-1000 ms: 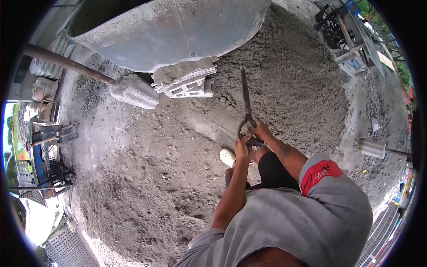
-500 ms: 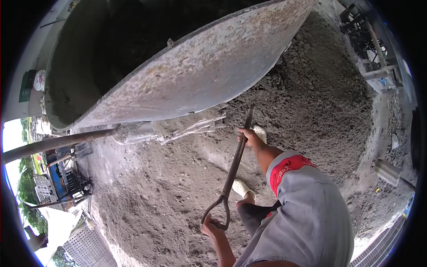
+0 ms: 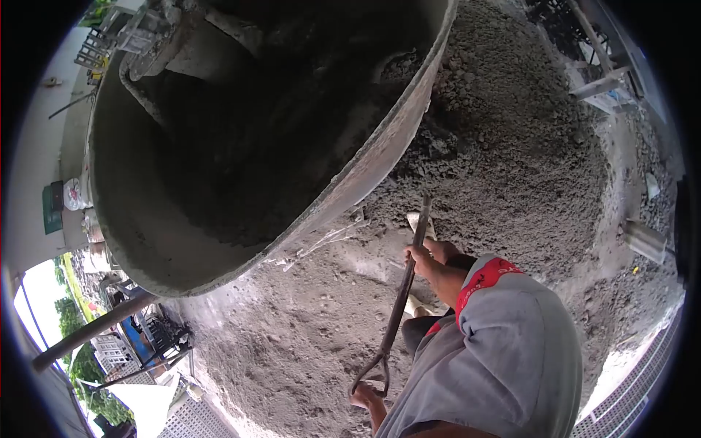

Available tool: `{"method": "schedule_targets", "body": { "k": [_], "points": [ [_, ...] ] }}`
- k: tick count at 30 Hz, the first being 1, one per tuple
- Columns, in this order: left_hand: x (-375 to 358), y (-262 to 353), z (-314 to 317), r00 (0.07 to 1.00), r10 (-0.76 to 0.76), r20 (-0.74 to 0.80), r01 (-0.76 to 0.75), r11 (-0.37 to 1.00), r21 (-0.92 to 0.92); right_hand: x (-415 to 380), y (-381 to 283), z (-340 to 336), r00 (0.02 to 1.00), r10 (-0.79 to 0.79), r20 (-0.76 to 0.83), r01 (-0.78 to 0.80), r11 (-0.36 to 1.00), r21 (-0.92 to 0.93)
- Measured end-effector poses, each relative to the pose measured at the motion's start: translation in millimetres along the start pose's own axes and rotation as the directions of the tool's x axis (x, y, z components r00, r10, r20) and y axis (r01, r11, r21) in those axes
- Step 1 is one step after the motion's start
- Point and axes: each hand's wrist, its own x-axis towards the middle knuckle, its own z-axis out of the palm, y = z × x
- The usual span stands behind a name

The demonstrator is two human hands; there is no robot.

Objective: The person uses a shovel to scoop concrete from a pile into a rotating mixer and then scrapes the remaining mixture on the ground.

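My right hand (image 3: 418, 260) is wrapped around the long shaft of a shovel (image 3: 398, 306). My left hand (image 3: 365, 396) grips the loop handle at the shovel's near end. The shaft's far end meets a pile of grey sand or gravel (image 3: 511, 139), and the blade cannot be seen there. Above the shovel, a big mixer drum (image 3: 175, 255) leans with its wide mouth towards me. Mixing arms (image 3: 157, 58) coated in cement show inside, and the drum's depth is dark. A pale clog (image 3: 416, 306) on my foot is partly hidden beside the shaft.
A pole (image 3: 91, 332) sticks out at the drum's lower left. Tools and a dark rack (image 3: 164, 332) stand beyond it. Loose material covers the ground (image 3: 270, 350). A metal cylinder (image 3: 644, 241) lies at the right, and a wooden frame (image 3: 602, 87) stands at the upper right.
The view has shifted, so more of the drum's inside and the mixing arms show. Both hands and the shovel appear slightly lower and further right, with the grip on the shovel kept.
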Motion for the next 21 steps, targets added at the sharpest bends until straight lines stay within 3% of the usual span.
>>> {"method": "schedule_targets", "body": {
  "k": [2, 5, 7, 8, 9, 10, 11, 12, 13, 14, 15, 16, 17, 18, 19, 21],
  "points": [
    [7.6, 10.6, -0.1, 0.996, 0.068, 0.06, -0.071, 0.997, 0.036, -34.2, -31.1, -17.1, 0.999, -0.034, -0.007, 0.034, 0.996, 0.078],
    [-16.8, 73.1, 43.5, 0.935, 0.304, 0.181, -0.267, 0.942, -0.204, -80.6, -91.6, -38.7, 0.989, -0.149, 0.009, 0.142, 0.958, 0.25],
    [-37.6, 109.4, 74.3, 0.847, 0.452, 0.279, -0.339, 0.864, -0.372, -150.2, -152.7, -42.9, 0.949, -0.317, -0.003, 0.284, 0.847, 0.45],
    [-40.1, 120.8, 83.3, 0.797, 0.52, 0.307, -0.354, 0.815, -0.46, -173.8, -185.1, -57.3, 0.938, -0.31, 0.156, 0.188, 0.832, 0.522],
    [-19.4, 131.9, 87.3, 0.376, 0.822, 0.428, -0.873, 0.469, -0.135, -212.1, -217.7, -61.3, 0.934, -0.339, 0.118, 0.202, 0.768, 0.608],
    [-35.1, 156.5, 97.1, 0.334, 0.831, 0.445, -0.88, 0.444, -0.169, -227.6, -243.3, -74.4, 0.899, -0.414, 0.139, 0.205, 0.682, 0.702],
    [-75.0, 188.3, 106.1, 0.089, 0.908, 0.41, -0.806, 0.308, -0.506, -238.3, -265.8, -88.7, 0.859, -0.487, 0.16, 0.193, 0.597, 0.779],
    [-108.8, 208.8, 117.6, -0.128, 0.948, 0.291, -0.611, 0.156, -0.776, -248.8, -285.5, -106.9, 0.801, -0.578, 0.156, 0.208, 0.513, 0.833],
    [-128.6, 214.5, 130.0, -0.292, 0.91, 0.295, -0.612, 0.059, -0.788, -258.5, -301.4, -127.1, 0.737, -0.66, 0.144, 0.215, 0.431, 0.876],
    [-152.8, 231.3, 144.6, -0.607, 0.771, 0.195, -0.508, -0.187, -0.841, -259.9, -313.6, -148.8, 0.729, -0.678, 0.094, 0.263, 0.405, 0.876],
    [-179.0, 236.2, 154.0, -0.77, 0.6, 0.217, -0.471, -0.306, -0.827, -258.6, -312.1, -169.7, 0.724, -0.689, 0.045, 0.305, 0.378, 0.874],
    [-199.1, 228.6, 164.5, -0.855, 0.489, 0.174, -0.393, -0.391, -0.832, -261.2, -297.6, -187.9, 0.726, -0.687, 0.04, 0.302, 0.37, 0.878],
    [-201.1, 220.0, 164.3, -0.897, 0.404, 0.178, -0.356, -0.425, -0.832, -262.2, -281.7, -199.1, 0.741, -0.67, -0.052, 0.408, 0.388, 0.826],
    [-190.9, 217.0, 165.3, -0.9, 0.41, 0.147, -0.34, -0.45, -0.826, -273.6, -289.6, -203.8, 0.717, -0.683, -0.14, 0.525, 0.397, 0.752],
    [-178.7, 206.2, 164.9, -0.848, 0.512, 0.141, -0.367, -0.374, -0.852, -298.5, -297.8, -204.0, 0.685, -0.716, -0.138, 0.553, 0.387, 0.738],
    [-91.7, 131.0, 90.4, -0.693, 0.634, 0.343, -0.553, -0.162, -0.818, -325.7, -183.9, -167.7, 0.745, -0.666, -0.038, 0.502, 0.523, 0.689]
  ]
}}
